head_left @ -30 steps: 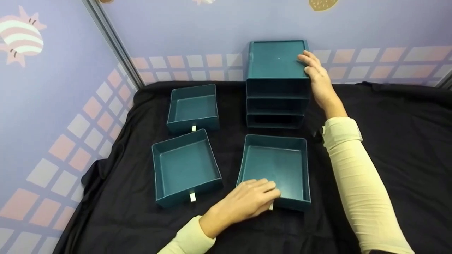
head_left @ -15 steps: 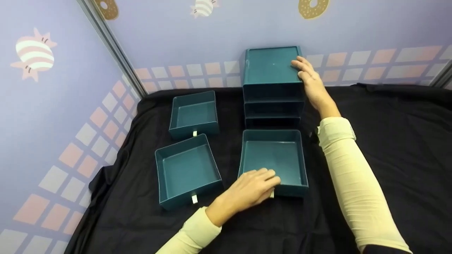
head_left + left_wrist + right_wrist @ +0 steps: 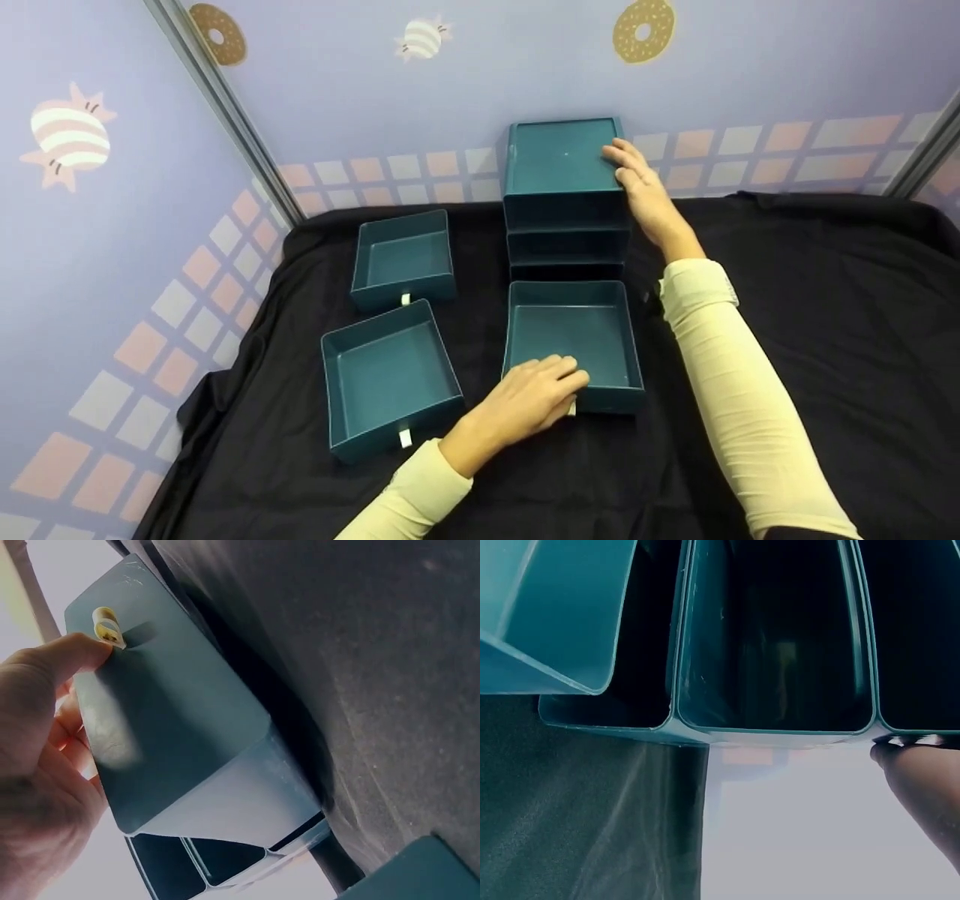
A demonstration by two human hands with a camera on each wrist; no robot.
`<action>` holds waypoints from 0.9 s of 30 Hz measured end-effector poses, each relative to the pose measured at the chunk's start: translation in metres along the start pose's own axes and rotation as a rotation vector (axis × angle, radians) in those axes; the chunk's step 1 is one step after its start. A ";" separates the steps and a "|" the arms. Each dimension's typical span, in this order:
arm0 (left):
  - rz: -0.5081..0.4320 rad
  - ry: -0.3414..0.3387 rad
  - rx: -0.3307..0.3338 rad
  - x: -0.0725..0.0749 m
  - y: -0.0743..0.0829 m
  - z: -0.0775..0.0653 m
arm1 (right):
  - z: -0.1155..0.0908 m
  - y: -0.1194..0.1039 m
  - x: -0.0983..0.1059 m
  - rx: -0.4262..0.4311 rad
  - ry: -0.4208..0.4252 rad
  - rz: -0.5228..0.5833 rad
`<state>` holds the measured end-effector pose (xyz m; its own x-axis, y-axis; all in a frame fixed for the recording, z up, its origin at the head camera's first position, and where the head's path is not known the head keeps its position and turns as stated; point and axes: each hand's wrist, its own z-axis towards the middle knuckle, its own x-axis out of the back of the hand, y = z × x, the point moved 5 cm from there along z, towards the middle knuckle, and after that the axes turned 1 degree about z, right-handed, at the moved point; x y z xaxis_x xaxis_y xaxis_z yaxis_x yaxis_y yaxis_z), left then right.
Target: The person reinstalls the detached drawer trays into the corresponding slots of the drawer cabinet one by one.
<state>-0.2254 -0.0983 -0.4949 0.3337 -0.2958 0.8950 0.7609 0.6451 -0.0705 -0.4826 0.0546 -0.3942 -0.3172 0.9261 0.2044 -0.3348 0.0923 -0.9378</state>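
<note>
A teal drawer cabinet [image 3: 566,157] with three stacked slots stands against the back wall. My right hand [image 3: 646,191] rests on its top right edge, fingers on the top and thumb at the side. My left hand [image 3: 525,397] grips the front wall of a teal drawer [image 3: 570,337], thumb outside beside the small pale pull tab [image 3: 109,626], fingers over the rim. The drawer's back end lies right at the cabinet's bottom slot [image 3: 649,652], overlapping it in the head view. The middle slot [image 3: 780,652] and the one above show dark, bare insides.
Two more teal drawers lie at the left on the black cloth [image 3: 787,337]: a far drawer [image 3: 411,259] and a near drawer [image 3: 397,375], each with a pale tab in front. A patterned wall [image 3: 450,97] closes off the back and left.
My left hand has pushed the drawer away from me, closing the gap to the cabinet's bottom slot. My right hand stays on the cabinet. The head view has shifted a little.
</note>
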 end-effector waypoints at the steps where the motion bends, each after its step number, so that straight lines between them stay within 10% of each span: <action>1: -0.001 0.001 0.000 -0.001 -0.001 0.001 | -0.001 -0.002 0.000 -0.001 -0.001 -0.001; 27: 0.037 0.024 0.027 -0.018 -0.019 0.015 | 0.013 0.023 0.007 -0.021 0.011 -0.007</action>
<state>-0.2547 -0.0948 -0.5025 0.3753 -0.2880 0.8810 0.7326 0.6745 -0.0915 -0.5040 0.0584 -0.4107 -0.3050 0.9293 0.2082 -0.3181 0.1067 -0.9420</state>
